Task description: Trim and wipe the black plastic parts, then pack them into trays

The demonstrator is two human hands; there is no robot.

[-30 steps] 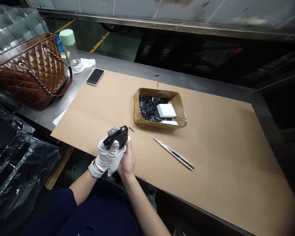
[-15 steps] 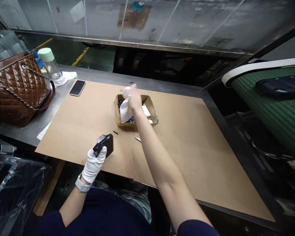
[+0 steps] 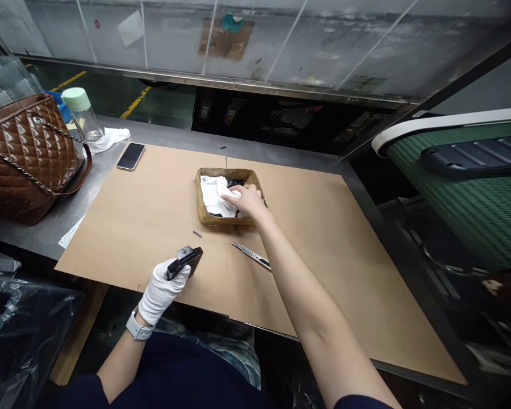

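Note:
My left hand (image 3: 164, 287), in a white glove, is wrapped around a small black device (image 3: 186, 262) with a round lens-like part on its top, held over the front edge of the cardboard. My right hand (image 3: 249, 200) is bare and reaches into a shallow tan box (image 3: 202, 213). Its thumb and index finger are closed on the edge of a white cloth (image 3: 214, 194), which lies bunched in the box. Small black parts (image 3: 235, 183) show around the cloth; the rest of the contents is covered.
A silver craft knife (image 3: 252, 255) lies beside my right forearm, and a small dark strip (image 3: 197, 233) lies before the box. The cardboard sheet (image 3: 153, 199) covers much of the metal table. At left are a phone (image 3: 130, 156), a bottle (image 3: 83, 113) and a brown handbag (image 3: 34, 159).
My right hand has come down and to the right, bringing the white cloth down into the box. The craft knife now shows more. My left hand still holds the device, turned slightly.

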